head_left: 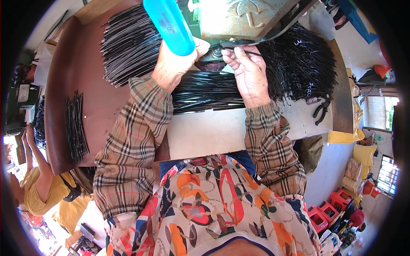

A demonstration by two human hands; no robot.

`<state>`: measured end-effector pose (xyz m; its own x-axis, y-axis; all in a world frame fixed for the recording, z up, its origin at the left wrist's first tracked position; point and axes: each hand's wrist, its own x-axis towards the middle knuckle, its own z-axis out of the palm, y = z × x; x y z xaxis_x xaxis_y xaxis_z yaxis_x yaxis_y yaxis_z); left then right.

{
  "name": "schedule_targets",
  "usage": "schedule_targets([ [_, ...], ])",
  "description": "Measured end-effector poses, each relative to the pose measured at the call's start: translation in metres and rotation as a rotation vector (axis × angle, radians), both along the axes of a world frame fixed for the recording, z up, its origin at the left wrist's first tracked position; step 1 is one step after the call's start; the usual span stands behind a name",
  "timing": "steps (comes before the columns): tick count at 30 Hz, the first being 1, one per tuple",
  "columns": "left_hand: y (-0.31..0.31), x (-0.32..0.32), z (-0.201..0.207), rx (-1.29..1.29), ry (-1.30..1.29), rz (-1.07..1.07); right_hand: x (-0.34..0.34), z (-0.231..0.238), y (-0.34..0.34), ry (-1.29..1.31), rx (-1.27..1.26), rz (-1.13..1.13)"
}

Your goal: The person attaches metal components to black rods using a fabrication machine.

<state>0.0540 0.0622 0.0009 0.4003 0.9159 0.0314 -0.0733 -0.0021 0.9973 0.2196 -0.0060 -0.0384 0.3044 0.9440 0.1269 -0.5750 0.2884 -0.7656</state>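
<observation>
At a busy workbench (205, 132), my R hand (250, 72) pinches a thin black strip (235, 50) betw. thumb and fingers, just on the near side of a worn metal machine (239, 19); my L hand (175, 66) curls beside a rounded blue piece (168, 27), tho I can't tell if its fingers are clamped on anything. Doing this well, I'd judge, means gripping the strip close to its working end, holding it level and steady, w/ fingertips clear of the metal edge. A loose heap (303, 64) of strips lies right, black pliers (321, 112) nr its near edge; a neater bundle (128, 45) sits far left.
</observation>
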Motion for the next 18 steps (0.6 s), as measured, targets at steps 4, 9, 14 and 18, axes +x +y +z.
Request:
schedule_targets([
  [4,-0.0002,0.0067,-0.0052,0.073,-0.057,0.088,0.0040,0.0019,-0.0008,0.015,-0.020,-0.040],
  [9,-0.0040,0.0058,0.0020,0.034,0.019,0.052,0.0026,0.0013,-0.0032,-0.002,-0.039,-0.023],
  [14,-0.0062,0.0027,0.0021,-0.010,0.114,0.034,0.0006,-0.0028,0.0010,0.003,-0.013,-0.046],
  [18,-0.0033,0.0030,0.0003,0.019,0.061,0.038,0.0024,0.0039,-0.0007,-0.006,-0.007,-0.007],
])
